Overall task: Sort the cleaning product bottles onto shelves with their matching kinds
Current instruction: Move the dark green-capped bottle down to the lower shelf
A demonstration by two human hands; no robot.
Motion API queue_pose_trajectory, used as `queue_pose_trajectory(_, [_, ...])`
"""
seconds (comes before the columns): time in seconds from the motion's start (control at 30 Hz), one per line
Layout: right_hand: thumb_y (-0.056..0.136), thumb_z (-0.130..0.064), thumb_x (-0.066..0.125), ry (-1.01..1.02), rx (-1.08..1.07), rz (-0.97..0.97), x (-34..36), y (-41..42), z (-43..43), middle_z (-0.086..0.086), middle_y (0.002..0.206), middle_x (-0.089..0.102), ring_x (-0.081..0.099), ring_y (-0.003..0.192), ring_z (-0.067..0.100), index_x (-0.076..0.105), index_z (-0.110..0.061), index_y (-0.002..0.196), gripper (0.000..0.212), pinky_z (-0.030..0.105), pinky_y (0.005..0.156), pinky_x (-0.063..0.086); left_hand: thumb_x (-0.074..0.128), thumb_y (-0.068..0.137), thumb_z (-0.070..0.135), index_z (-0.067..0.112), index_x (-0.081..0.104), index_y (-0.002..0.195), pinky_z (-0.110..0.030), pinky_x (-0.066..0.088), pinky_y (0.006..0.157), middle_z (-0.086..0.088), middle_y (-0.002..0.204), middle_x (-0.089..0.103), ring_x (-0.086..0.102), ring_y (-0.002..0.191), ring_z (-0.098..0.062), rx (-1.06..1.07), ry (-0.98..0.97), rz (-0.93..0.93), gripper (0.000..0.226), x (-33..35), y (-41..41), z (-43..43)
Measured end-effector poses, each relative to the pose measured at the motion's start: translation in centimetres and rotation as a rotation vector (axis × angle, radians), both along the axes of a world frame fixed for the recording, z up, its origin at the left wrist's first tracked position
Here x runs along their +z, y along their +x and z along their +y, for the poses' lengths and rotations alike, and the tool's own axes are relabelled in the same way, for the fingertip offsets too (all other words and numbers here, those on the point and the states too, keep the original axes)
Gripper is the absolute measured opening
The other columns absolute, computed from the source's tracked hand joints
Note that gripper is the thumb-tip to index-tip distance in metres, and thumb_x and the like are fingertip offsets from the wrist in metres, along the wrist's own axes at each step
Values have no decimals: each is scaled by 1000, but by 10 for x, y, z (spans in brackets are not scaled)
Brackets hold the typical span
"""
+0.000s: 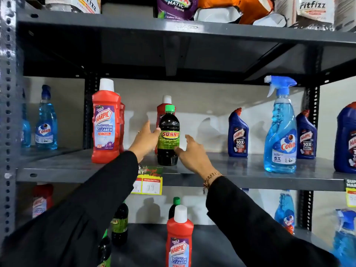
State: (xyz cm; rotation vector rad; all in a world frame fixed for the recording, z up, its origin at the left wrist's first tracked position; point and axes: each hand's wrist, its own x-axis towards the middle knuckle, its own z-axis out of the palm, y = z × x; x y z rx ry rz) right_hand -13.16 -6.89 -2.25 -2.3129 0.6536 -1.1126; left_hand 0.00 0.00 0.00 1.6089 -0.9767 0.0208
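A dark Sunny bottle (pixel 168 135) with a green cap and green label stands upright on the middle shelf (pixel 231 177). My left hand (pixel 145 140) wraps its left side, thumb on the front and fingers passing behind. My right hand (pixel 192 154) is at its lower right with fingers spread, the thumb just touching the label. Directly behind it stands a red Harpic bottle (pixel 165 105), mostly hidden. A larger red Harpic bathroom cleaner (pixel 105 122) stands to the left. Blue Harpic bottles (pixel 238 133) and a blue Colin spray (pixel 280 130) stand to the right.
The lower shelf holds more Sunny bottles (pixel 119 222), a red Harpic (pixel 179 237) and Colin sprays (pixel 285 211). Colin bottles (pixel 46 122) fill the left bay beyond the grey upright (pixel 7 112). A price tag (pixel 148 185) hangs on the shelf edge. Pouches and Fitfizz bottles sit above.
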Motion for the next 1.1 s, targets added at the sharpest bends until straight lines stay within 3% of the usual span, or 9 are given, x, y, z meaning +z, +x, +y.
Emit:
queue_pose_trajectory(0.13, [88, -20, 54, 157, 68, 87, 6, 29, -14, 20, 122, 57, 54, 114, 35, 43, -2, 121, 39, 35, 91, 44, 37, 95, 39, 20, 10, 144, -50, 30, 109, -8, 154, 24, 32, 134, -34, -173, 89, 261, 59, 7, 11, -6])
queue_pose_trajectory(0.27, [84, -20, 60, 167, 100, 43, -1, 45, -28, 16, 118, 63, 58, 110, 34, 48, -7, 117, 38, 41, 96, 48, 40, 96, 34, 16, 43, 127, -38, 44, 86, -7, 129, 54, 56, 107, -28, -222, 80, 197, 36, 11, -2, -8])
queue_pose_trajectory(0.4, [85, -17, 60, 105, 146, -118, -8, 19, -23, 14, 116, 66, 59, 109, 31, 50, -9, 118, 35, 41, 93, 48, 46, 90, 45, 26, 52, 114, -46, 53, 88, -4, 110, 61, 61, 100, -27, -5, 16, -102, 31, 6, -18, -3])
queue_pose_trajectory(0.53, [87, -15, 58, -19, 221, -367, -24, -31, -9, 5, 115, 66, 60, 106, 20, 48, -21, 123, 38, 39, 96, 48, 40, 88, 55, 27, 51, 122, -33, 49, 83, -4, 114, 66, 62, 100, -23, 231, -180, -359, 45, -12, -69, 3])
queue_pose_trajectory(0.7, [81, -28, 63, -18, 310, -597, -64, -105, 5, 1, 124, 60, 58, 113, 15, 37, -50, 122, 53, 34, 98, 48, 42, 85, 57, 27, 50, 126, -19, 48, 66, 11, 99, 65, 62, 76, -8, 173, -447, -497, 51, -48, -142, 16])
queue_pose_trajectory(0.8, [74, -46, 68, 24, 345, -579, -108, -136, 0, 6, 123, 59, 58, 113, 22, 40, -49, 125, 59, 39, 96, 48, 36, 81, 63, 17, 54, 123, -16, 46, 71, 9, 101, 64, 61, 87, -7, 139, -507, -511, 65, -88, -168, 16])
queue_pose_trajectory(0.9, [69, -61, 66, 89, 326, -499, -166, -153, -13, 2, 122, 59, 59, 110, 23, 41, -52, 125, 62, 42, 95, 49, 34, 84, 64, 13, 56, 120, -21, 44, 74, 1, 99, 67, 59, 87, -9, 140, -439, -542, 65, -150, -175, 7])
queue_pose_trajectory(1.0, [67, -60, 69, 167, 260, -374, -224, -161, -29, -4, 121, 60, 62, 109, 16, 41, -56, 122, 63, 34, 96, 49, 33, 83, 67, 26, 46, 123, -23, 49, 69, 2, 99, 68, 58, 86, -10, 61, -287, -472, 58, -212, -171, -2])
queue_pose_trajectory(1.1, [69, -20, 78, 250, 177, -280, -270, -156, -50, -9, 114, 63, 64, 101, -1, 44, -47, 119, 67, 18, 90, 50, 34, 80, 70, 39, 38, 127, -16, 47, 73, 1, 104, 69, 62, 85, -9, -57, -104, -343, 57, -263, -157, -20])
